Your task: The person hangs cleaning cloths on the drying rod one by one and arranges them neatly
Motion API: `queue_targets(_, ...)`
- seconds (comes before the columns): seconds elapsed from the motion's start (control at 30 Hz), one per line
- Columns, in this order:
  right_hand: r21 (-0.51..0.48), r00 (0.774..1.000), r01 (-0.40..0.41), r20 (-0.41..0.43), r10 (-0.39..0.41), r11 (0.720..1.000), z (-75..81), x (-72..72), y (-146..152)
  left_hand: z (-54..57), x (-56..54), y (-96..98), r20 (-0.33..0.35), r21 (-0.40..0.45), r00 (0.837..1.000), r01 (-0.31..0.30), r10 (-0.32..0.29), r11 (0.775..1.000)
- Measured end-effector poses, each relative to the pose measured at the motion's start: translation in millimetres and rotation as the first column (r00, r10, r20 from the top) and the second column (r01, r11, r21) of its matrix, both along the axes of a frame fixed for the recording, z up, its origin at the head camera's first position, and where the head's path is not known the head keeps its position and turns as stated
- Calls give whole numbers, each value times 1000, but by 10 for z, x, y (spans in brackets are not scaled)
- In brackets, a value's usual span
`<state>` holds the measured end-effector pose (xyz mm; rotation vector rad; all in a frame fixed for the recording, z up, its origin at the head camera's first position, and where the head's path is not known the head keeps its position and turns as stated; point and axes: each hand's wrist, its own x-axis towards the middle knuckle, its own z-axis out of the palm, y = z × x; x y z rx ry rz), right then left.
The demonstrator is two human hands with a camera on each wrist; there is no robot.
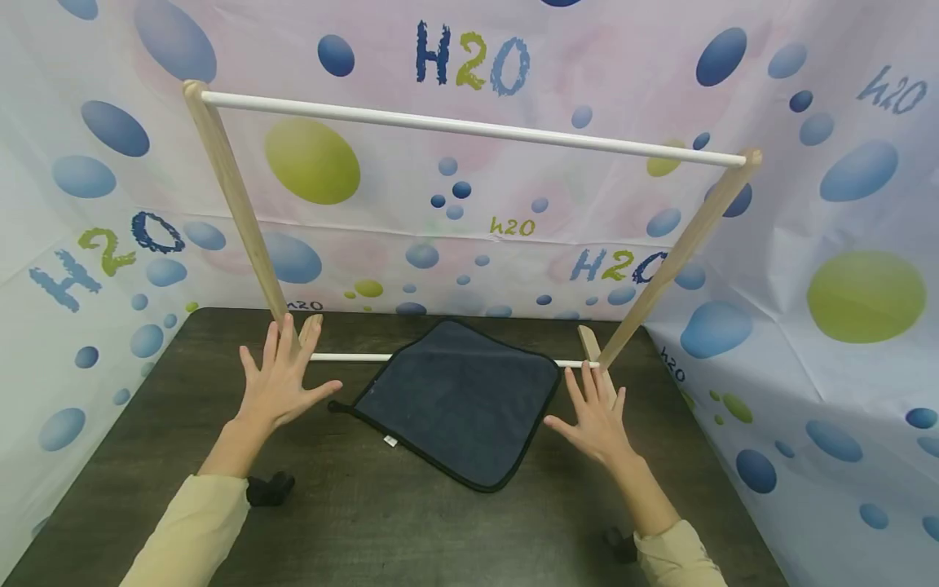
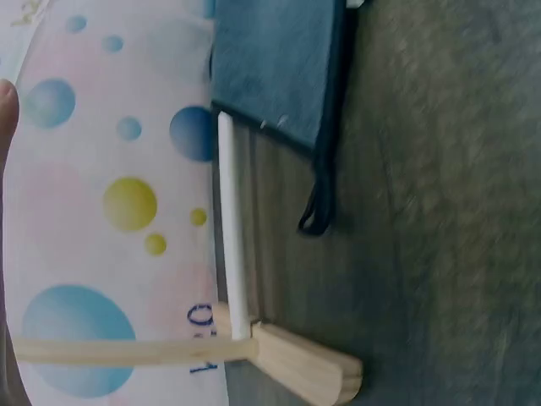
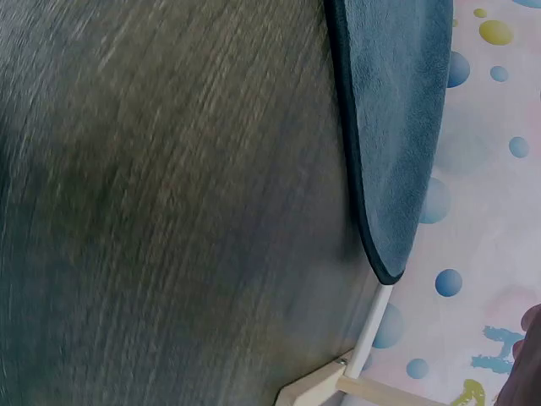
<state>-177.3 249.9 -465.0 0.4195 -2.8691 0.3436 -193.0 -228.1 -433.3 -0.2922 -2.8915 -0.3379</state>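
A dark blue-grey cloth (image 1: 462, 399) with black edging lies spread on the table, its far part over the rack's low white bar. A small loop (image 1: 340, 407) and a white tag (image 1: 390, 441) show on its near left side. Spread fingers mark my left hand (image 1: 275, 390), raised left of the cloth in front of the rack's left foot. My right hand (image 1: 597, 422), fingers also spread, hovers right of the cloth near the right foot. Neither hand holds anything. In the left wrist view the cloth (image 2: 279, 68) and its loop appear at the top.
A wooden rack stands at the back, with a white top bar (image 1: 469, 128), a left post (image 1: 236, 200) and a right post (image 1: 678, 257). Its low white bar (image 1: 350, 357) runs near the tabletop. A curtain printed with bubbles (image 1: 315, 159) hangs behind and beside the dark table (image 1: 381, 538).
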Motion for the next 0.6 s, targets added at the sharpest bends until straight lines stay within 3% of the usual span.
queue_targets(0.13, -27, 999, 1, 50, 1, 1000, -45, 0, -39, 71, -73, -95, -31, 63, 999, 19, -17, 998)
queue_targets(0.27, -95, 994, -12, 110, 22, 995, -81, 6, -86, 115, -147, -173, -145, 154, 987, 96, -74, 983)
queue_targets(0.4, -157, 986, -22, 158, 47, 987, -125, -12, -125, 146, -242, -225, -320, 225, 943, 168, -90, 960)
queue_targets(0.6, -322, 970, -60, 206, 132, 945, -179, -75, -193, 193, -382, -303, -532, 247, 847, 172, -15, 954)
